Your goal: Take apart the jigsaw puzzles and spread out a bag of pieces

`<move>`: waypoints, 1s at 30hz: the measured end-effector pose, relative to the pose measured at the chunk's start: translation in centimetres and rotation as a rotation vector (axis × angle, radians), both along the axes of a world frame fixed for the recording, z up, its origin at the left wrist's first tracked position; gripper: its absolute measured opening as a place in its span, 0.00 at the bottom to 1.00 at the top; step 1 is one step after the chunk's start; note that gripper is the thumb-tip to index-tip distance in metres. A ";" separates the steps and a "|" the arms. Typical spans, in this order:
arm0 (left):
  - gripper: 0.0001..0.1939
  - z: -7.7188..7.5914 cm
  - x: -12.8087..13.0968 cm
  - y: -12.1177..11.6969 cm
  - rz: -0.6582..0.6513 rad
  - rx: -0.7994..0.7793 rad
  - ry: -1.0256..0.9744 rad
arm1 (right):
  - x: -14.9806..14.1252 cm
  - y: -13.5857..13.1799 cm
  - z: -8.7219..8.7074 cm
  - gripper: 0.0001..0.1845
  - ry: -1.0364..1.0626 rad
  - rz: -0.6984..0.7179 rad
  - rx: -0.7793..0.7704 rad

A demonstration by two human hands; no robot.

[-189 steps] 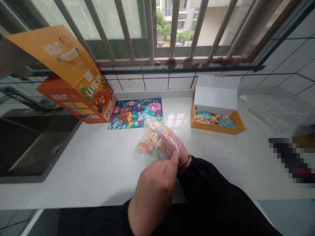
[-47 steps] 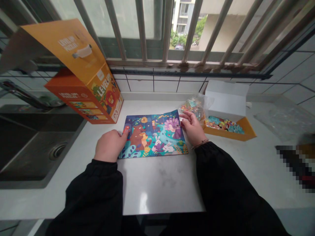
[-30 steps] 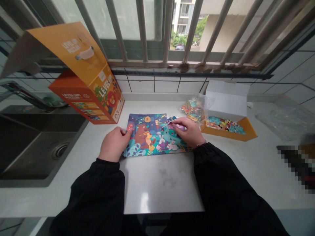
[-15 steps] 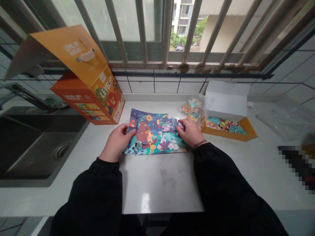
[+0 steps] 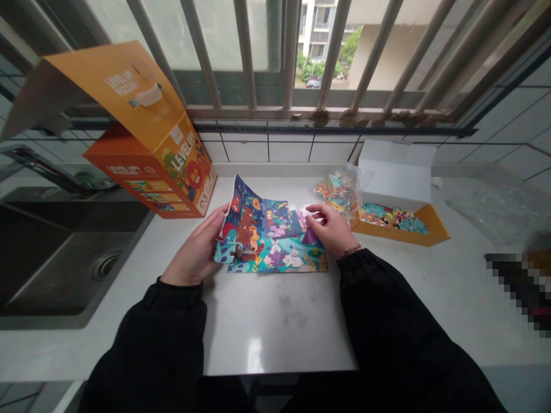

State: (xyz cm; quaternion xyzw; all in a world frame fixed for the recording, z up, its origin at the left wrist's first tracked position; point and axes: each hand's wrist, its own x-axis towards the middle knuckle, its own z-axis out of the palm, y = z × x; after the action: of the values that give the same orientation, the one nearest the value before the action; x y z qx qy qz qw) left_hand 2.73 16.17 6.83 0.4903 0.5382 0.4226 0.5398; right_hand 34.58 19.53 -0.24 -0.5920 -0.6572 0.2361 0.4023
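A joined jigsaw puzzle (image 5: 284, 246) with rabbits, a bear and a purple night scene lies on the white counter. Its left part is bent upward, and its upper right edge is uneven. My left hand (image 5: 193, 249) grips that raised left edge, thumb on the picture side and the other fingers mostly hidden behind. At the puzzle's right end is my right hand (image 5: 334, 229), palm down, its curved fingers slightly apart over the purple pieces. Nothing shows between those fingers; whether their tips touch the puzzle is hard to see.
A tall orange puzzle box (image 5: 150, 166) stands open at the left, beside a dark sink (image 5: 86, 275). Behind my right hand lies a clear bag of pieces (image 5: 338, 186). An open yellow box (image 5: 396, 234) holds loose pieces. Crumpled clear plastic (image 5: 495, 201) sits far right.
My left hand has lifted the puzzle's left edge, which was flat and now bends upward. The puzzle's right end has shifted a little left, and my right hand's fingers have loosened.
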 end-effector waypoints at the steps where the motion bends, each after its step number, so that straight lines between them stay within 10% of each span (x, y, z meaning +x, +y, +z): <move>1: 0.34 -0.1 -0.1 0.0 -0.008 -0.002 0.002 | -0.1 -0.1 0.1 0.21 0.022 -0.007 -0.014; 15: 0.21 -1.3 -1.1 1.2 0.104 -0.132 -0.312 | -0.2 0.7 -1.2 0.31 0.793 -0.095 -0.265; 20: 0.21 -1.5 -1.1 1.1 0.079 -0.187 -0.203 | -0.3 0.2 -1.1 0.27 0.498 0.153 -0.301; 27: 0.23 -2.9 -1.7 1.6 0.162 0.065 0.394 | -0.3 -0.1 -0.8 0.20 0.022 0.123 -0.100; 30: 0.21 -3.8 -1.8 2.0 0.139 0.040 0.361 | -0.5 -0.3 -0.4 0.16 -0.067 0.132 -0.061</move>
State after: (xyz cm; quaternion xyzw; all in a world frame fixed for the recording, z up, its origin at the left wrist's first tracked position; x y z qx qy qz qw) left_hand 0.90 18.14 2.99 0.5304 0.6505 0.3747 0.3939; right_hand 34.11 19.26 -0.64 -0.5669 -0.7006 0.2621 0.3452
